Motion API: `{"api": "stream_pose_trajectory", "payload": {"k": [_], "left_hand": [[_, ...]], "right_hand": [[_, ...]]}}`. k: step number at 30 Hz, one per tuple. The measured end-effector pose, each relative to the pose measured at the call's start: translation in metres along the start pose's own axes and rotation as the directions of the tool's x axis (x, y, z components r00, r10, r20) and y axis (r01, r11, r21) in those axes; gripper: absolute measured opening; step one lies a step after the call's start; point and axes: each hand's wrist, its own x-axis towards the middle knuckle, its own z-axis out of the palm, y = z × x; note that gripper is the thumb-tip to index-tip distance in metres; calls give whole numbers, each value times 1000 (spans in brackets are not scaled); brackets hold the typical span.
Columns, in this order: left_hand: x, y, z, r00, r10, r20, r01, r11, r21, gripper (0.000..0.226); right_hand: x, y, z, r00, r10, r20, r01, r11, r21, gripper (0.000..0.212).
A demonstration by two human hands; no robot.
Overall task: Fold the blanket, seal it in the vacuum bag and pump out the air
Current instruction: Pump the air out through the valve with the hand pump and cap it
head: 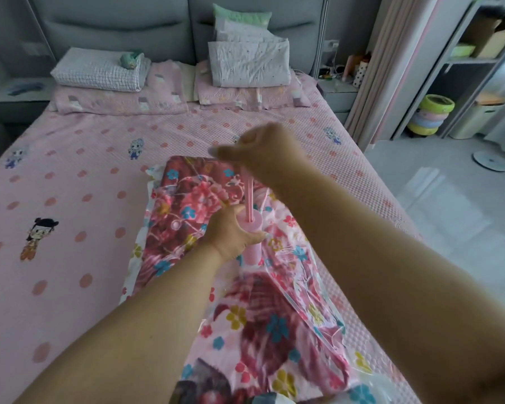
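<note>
The folded floral blanket (pixel 263 325), red and pink with coloured flowers, lies inside the clear vacuum bag (pixel 328 295) on the bed. A pink hand pump (pixel 252 247) stands upright on the bag near its middle. My left hand (pixel 233 231) grips the pump's cylinder. My right hand (pixel 263 150) is raised above it and holds the handle at the top of the pink plunger rod (pixel 249 196), which is drawn out of the cylinder. A small pink round cap (pixel 174 224) sits on the bag just left of the pump.
The bag lies on a pink dotted bedsheet (pixel 70 199) with cartoon figures. Pillows (pixel 99 71) and a folded quilt (pixel 248 62) are stacked at the grey headboard. To the right is a tiled floor (pixel 455 199), a curtain, shelves and coloured stools (pixel 429 118).
</note>
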Motion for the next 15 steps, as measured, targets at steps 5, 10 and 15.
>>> {"api": "stream_pose_trajectory", "payload": {"k": [5, 10, 15], "left_hand": [[-3, 2, 3, 999, 34, 4, -34, 998, 58, 36], [-1, 3, -2, 1000, 14, 13, -14, 1000, 1, 37], [0, 0, 1, 1000, 24, 14, -25, 999, 47, 36]], "right_hand": [[-28, 23, 26, 987, 133, 90, -128, 990, -58, 46], [2, 5, 3, 1000, -6, -11, 5, 998, -63, 28], [-16, 23, 23, 993, 106, 48, -102, 993, -66, 50]]}}
